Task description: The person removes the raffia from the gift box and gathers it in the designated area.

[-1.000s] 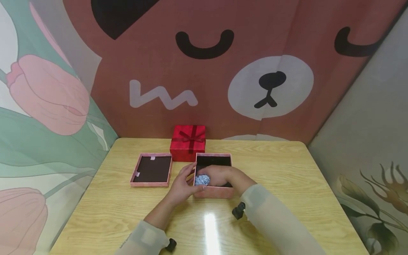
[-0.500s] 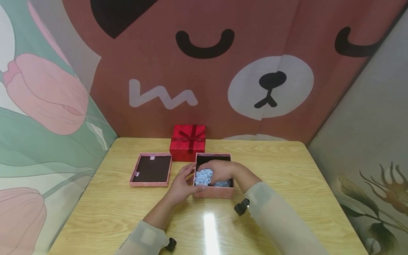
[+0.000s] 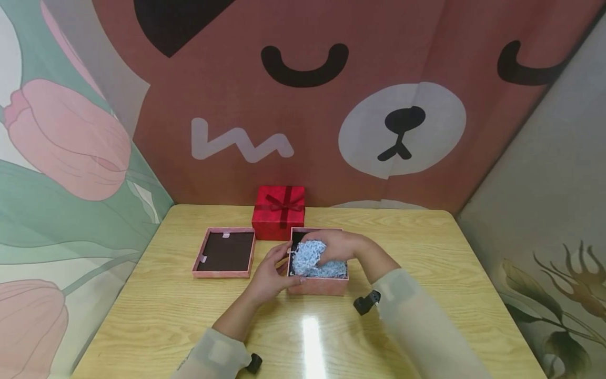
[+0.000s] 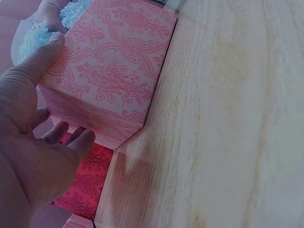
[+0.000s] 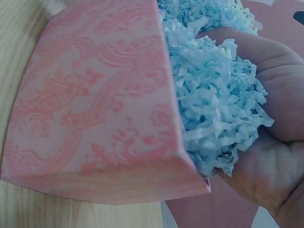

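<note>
Both hands [image 3: 267,279] [image 3: 342,246] grip, left box [image 3: 318,287], right seemingly shreds [image 3: 307,257], wooden table [image 3: 402,247] below, mural [image 3: 312,116] behind

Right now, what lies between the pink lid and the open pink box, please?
The head view shows the left hand touching the pink box, bare tabletop and, farther back, the red box.

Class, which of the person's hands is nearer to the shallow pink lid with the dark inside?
Left. The left hand, holding the near left corner of the pink box, is just right of the shallow pink lid; the right hand is farther right, gripping blue shredded paper.
</note>
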A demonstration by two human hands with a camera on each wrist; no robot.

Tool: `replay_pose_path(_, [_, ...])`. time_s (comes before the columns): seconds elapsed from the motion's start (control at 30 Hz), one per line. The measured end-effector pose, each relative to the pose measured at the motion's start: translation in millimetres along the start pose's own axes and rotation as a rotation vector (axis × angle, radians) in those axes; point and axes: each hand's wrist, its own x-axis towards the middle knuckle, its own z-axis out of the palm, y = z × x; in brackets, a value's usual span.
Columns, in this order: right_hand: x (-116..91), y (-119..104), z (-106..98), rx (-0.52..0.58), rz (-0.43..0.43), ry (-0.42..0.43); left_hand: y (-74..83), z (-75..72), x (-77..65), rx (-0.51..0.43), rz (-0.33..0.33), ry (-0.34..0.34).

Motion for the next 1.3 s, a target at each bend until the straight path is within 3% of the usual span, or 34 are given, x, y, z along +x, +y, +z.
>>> replay_pose_path(0.2, [-10,1,-13,0.089,-0.050,0.017,0.5,-0.1,1.3,0.012,0.014,-0.006])
replay_pose_path(0.7, [-44,20,-43,0.134,-0.022,0.140,0.2,0.6,3.5,0.013,0.014,0.000])
replay_pose_path(1.03, [-71,56,-54,0.183,0.025,0.247,-0.3,-1.0,4.3,0.006,0.015,-0.010])
replay_pose_path(1.3, [-90,84,-45,0.240,0.053,0.289,-4.7,-1.0,-0.7,0.011,-0.013,-0.015])
